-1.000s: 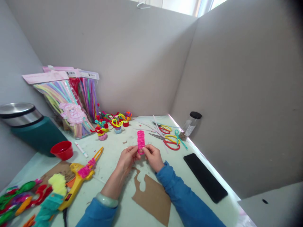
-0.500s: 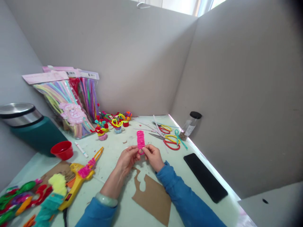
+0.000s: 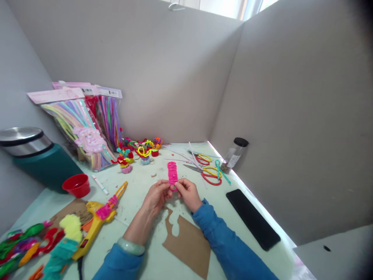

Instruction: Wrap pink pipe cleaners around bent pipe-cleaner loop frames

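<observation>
A bright pink strip of wound fuzzy material (image 3: pixel 172 172) stands up between my hands over the middle of the table. My left hand (image 3: pixel 157 195) pinches its lower left end. At the lower right end, my right hand (image 3: pixel 188 192) grips it between thumb and fingers. A small pink loop shows between the fingertips. Just below my hands lies a piece of brown cardboard (image 3: pixel 189 245) with a cut-out at its upper left edge.
Scissors (image 3: pixel 211 177) and a black phone (image 3: pixel 253 219) lie right, near a jar (image 3: pixel 234 155). On the left are a yellow glue gun (image 3: pixel 94 233), a red cup (image 3: pixel 77 186), a teal bottle (image 3: pixel 46 167) and bagged pipe cleaners (image 3: pixel 81 128). Small colourful crafts (image 3: pixel 145 151) sit behind.
The top of the pink strip has tilted very slightly to the left. My hands have stayed nearly where they were.
</observation>
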Available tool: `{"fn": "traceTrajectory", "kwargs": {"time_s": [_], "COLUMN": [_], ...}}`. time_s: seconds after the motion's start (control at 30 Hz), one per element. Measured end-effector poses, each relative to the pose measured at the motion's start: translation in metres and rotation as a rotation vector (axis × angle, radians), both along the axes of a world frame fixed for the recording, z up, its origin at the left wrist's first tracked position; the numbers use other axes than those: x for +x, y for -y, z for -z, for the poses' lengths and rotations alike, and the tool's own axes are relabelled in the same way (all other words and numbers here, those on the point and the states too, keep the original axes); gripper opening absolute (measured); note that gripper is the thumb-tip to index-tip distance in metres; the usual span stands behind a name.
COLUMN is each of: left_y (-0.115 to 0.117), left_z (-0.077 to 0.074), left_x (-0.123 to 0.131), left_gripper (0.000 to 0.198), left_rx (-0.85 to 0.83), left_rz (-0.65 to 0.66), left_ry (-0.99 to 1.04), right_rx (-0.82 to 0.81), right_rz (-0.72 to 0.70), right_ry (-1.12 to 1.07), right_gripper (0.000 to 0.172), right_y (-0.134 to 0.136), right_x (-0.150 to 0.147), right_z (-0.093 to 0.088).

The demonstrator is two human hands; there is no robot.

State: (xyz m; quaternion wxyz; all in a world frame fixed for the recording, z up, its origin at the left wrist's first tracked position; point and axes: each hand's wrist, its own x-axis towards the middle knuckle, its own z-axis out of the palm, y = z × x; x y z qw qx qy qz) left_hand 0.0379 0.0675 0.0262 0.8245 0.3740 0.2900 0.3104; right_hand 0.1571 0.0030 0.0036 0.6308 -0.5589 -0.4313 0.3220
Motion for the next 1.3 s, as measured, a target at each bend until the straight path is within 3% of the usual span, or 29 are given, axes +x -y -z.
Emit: {"fn": "traceTrajectory", "kwargs": {"time_s": [0.37,0.7,1.0,1.3], "left_y": [0.0004,0.0004,0.0044,0.0050], "left_z": [-0.0005,0.0018,-0.0004,-0.0025], "left_x": [0.0001,0.0012,0.0012,0.0005], "left_gripper": [0.021,0.030,0.029,0.024], "left_rx": [0.033,0.111,0.191,0.122], "left_rz": [-0.013,-0.081,-0.057,-0.039], "left_ry": [-0.002,-0.133,-0.202,-0.158], "right_rx": [0.001,0.028,0.024,0.010], "right_rz": [0.000,0.011,0.025,0.002], "right_ry": [0.019,-0.074,-0.016,-0.021], "right_gripper": [0.024,0.021,0.022,0.022], "right_y": [0.0003,-0.0016,-0.0017,-0.0019], "right_x": [0.0006,-0.0005,0.0015,0.0009], "right_z": [0.0006,-0.0014,0.0040,0.0027]}}
